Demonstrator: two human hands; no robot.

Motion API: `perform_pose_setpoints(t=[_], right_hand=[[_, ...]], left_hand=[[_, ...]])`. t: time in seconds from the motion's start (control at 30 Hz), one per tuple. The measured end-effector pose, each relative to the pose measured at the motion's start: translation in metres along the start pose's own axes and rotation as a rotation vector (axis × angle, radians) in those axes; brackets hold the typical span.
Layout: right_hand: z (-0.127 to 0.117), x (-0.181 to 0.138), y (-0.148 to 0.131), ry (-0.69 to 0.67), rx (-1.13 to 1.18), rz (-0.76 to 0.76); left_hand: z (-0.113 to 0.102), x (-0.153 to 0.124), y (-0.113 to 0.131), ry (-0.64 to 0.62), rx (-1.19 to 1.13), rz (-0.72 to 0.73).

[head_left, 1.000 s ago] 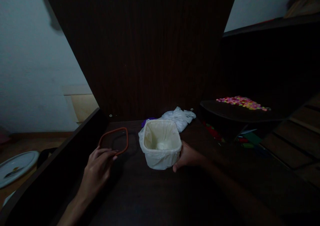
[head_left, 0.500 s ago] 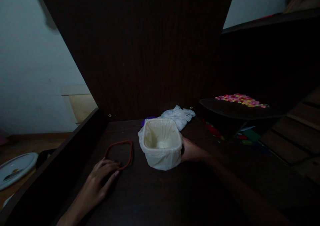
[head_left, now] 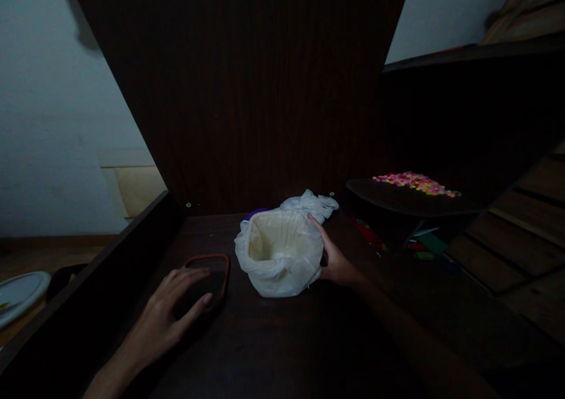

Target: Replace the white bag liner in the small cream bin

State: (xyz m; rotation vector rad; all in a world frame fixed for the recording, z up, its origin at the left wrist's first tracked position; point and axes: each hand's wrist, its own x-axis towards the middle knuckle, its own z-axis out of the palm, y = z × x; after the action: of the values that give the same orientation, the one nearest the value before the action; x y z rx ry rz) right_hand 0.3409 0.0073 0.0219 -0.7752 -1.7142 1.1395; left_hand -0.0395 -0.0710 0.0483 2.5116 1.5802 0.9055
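Observation:
A small square bin [head_left: 278, 275] lined with a white plastic bag [head_left: 286, 240] stands upright on the dark wooden surface, its opening facing me. The bag is folded over the rim. My right hand [head_left: 331, 258] holds the bin by its right side, with one finger up near the rim; the other fingers are partly hidden behind it. To the left lies a reddish-brown rim frame [head_left: 228, 263], a rounded square ring. Over its left part is my left hand [head_left: 172, 305], open with fingers apart and gripping nothing; whether it touches the frame I cannot tell.
Behind the bin lies a crumpled white plastic bag [head_left: 311, 203] beside something purple [head_left: 257, 213]. A dark panel [head_left: 265, 105] rises at the back and a low side board [head_left: 88, 281] runs along the left. On the right, a corner shelf [head_left: 388, 202] carries small colourful pieces [head_left: 415, 182].
My left hand has let go of the frame and spread its fingers. The bag now bunches loosely over the bin's rim, and my right hand has moved up towards the rim. The view shifted slightly.

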Motion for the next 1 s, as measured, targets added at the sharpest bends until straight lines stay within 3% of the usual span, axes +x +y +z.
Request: perform_pose_setpoints(t=[0.13,0.33,0.5,0.73,1.0], right_hand=[[0.002,0.002,-0.004,0.044,0.048,-0.050],[0.004,0.008,-0.019,0.099,0.075,-0.141],[0.006,0.010,-0.034,0.196,0.021,-0.144],[0.007,0.019,-0.046,0.310,-0.088,-0.146],[0.009,0.040,-0.076,0.259,-0.359,-0.179]], left_hand=[[-0.006,0.029,0.026,0.038,-0.119,-0.025],[0.003,0.061,0.057,-0.049,-0.288,0.038],[0.007,0.065,0.066,0.016,-0.324,0.074],[-0.004,0.068,0.075,0.090,-0.386,0.110],[-0.017,0.094,0.088,0.139,-0.295,0.197]])
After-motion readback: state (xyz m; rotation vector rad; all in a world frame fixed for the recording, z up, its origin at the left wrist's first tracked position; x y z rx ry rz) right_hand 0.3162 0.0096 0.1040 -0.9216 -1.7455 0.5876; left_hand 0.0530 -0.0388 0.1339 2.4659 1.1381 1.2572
